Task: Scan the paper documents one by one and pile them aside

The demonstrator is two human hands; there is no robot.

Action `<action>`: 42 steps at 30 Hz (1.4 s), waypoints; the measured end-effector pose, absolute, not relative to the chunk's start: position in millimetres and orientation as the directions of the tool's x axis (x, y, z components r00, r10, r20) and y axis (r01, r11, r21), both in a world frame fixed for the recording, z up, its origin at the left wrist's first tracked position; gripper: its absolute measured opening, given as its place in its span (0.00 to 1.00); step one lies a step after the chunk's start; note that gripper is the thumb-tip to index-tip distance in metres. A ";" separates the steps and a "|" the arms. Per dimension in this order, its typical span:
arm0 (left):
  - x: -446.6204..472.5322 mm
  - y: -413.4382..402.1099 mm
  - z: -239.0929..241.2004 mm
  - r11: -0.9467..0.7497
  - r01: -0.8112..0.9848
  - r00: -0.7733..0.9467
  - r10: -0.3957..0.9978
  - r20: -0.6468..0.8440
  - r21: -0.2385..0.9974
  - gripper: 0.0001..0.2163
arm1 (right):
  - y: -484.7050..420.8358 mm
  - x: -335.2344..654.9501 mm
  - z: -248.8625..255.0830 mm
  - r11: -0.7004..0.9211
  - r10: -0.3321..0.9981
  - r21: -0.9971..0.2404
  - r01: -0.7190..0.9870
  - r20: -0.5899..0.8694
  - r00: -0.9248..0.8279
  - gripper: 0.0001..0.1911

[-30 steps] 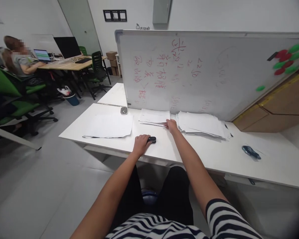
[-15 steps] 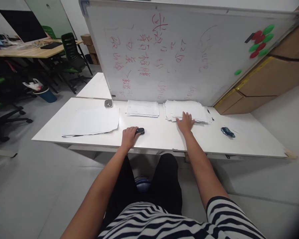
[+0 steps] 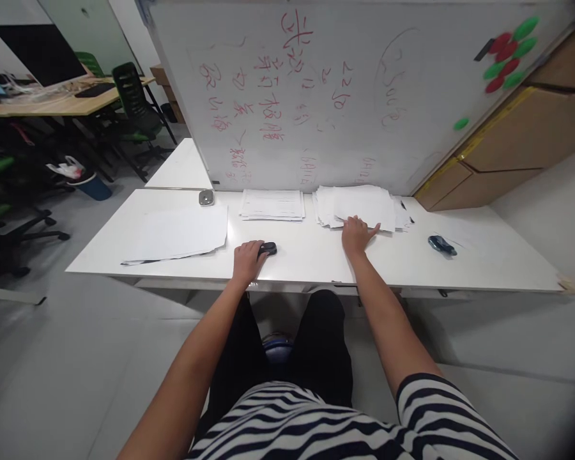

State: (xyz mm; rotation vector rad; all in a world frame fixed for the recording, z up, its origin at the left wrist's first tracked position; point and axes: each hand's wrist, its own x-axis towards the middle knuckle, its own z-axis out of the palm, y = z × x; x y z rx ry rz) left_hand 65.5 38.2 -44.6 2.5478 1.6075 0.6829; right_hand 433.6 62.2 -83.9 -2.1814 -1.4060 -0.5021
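My left hand (image 3: 248, 261) is closed around a black stapler (image 3: 268, 248) that rests on the white table; the palm hides part of it. At the front edge of a loose stack of white paper (image 3: 324, 206), my right hand (image 3: 357, 236) has its fingers bent over the edge of the top sheet (image 3: 368, 206), thumb out to the right. That sheet lies askew on the stack. A smaller, neater paper pile (image 3: 272, 206) lies between the hands, farther back. Large white sheets (image 3: 182, 233) are spread left of my left hand.
A dark blue object (image 3: 442, 245), perhaps a stapler, lies on the table (image 3: 306, 262) at the right. A small grey square item (image 3: 206, 197) sits at the back left. Behind stands a whiteboard (image 3: 268, 153) with magnets; cardboard boxes (image 3: 512, 147) are stacked at the right.
My right hand has drawn its fingers in on the top sheet, which now sits shifted and separate on the stack. My left hand keeps its hold on the stapler. The view has shifted slightly.
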 end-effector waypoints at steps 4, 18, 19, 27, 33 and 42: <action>64.9 38.9 -46.1 -0.467 0.839 0.364 0.864 0.349 0.281 0.17 | 64.5 436.0 -87.2 -0.367 0.737 -0.173 0.914 0.545 0.400 0.19; 65.1 40.4 -50.6 -0.467 0.839 0.354 0.858 0.371 0.280 0.17 | 75.0 430.7 -73.9 -0.447 0.815 -0.040 0.893 0.394 0.426 0.17; 65.1 40.5 -50.6 -0.467 0.839 0.354 0.858 0.371 0.279 0.17 | 74.8 429.2 -72.8 -0.435 0.822 -0.040 0.900 0.390 0.415 0.17; 65.2 39.7 -47.9 -0.454 0.847 0.343 0.864 0.367 0.277 0.17 | 70.4 425.5 -41.8 -0.481 0.795 -0.244 0.842 0.283 0.537 0.15; 64.8 39.7 -50.5 -0.453 0.835 0.323 0.863 0.389 0.311 0.17 | 12.0 396.2 10.4 -0.033 0.680 -0.795 0.605 0.426 0.597 0.15; 60.7 9.3 -46.5 -0.588 0.721 0.383 0.778 0.498 0.366 0.19 | -111.8 279.2 -29.9 0.188 0.705 -0.920 -0.345 -0.118 0.699 0.20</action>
